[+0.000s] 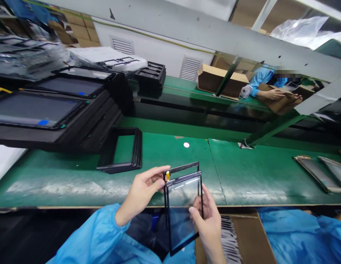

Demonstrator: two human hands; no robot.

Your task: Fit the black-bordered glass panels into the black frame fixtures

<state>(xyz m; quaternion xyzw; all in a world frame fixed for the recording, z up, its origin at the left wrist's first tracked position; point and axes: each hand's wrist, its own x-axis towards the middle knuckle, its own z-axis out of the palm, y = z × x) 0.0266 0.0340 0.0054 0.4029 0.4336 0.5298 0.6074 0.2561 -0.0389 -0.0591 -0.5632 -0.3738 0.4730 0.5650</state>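
Left hand: it pinches the black frame at its top left corner; the left hand [144, 189] has its thumb in front, and I can't tell if it touches the glass too.
Right hand: the right hand [210, 222] grips the glass panel by its right side, thumb on the front.
Glass panel: between the two hands, tilted; the glass panel [183, 205] has a black edge.
Black frame: just behind the panel, its top bar poking up beside the left fingers; I can't tell if the black frame [184, 168] touches the panel.
Yellow tab: right by the left thumb is a yellow tab [167, 175].
Frame pile: on the green table [162, 150], past the left hand and to its left, is a frame pile [136, 150].
Cardboard box: beside and below the right hand is a cardboard box [250, 234].
Co-worker: far past the right hand, a co-worker [260, 79] holds brown cardboard [273, 102].
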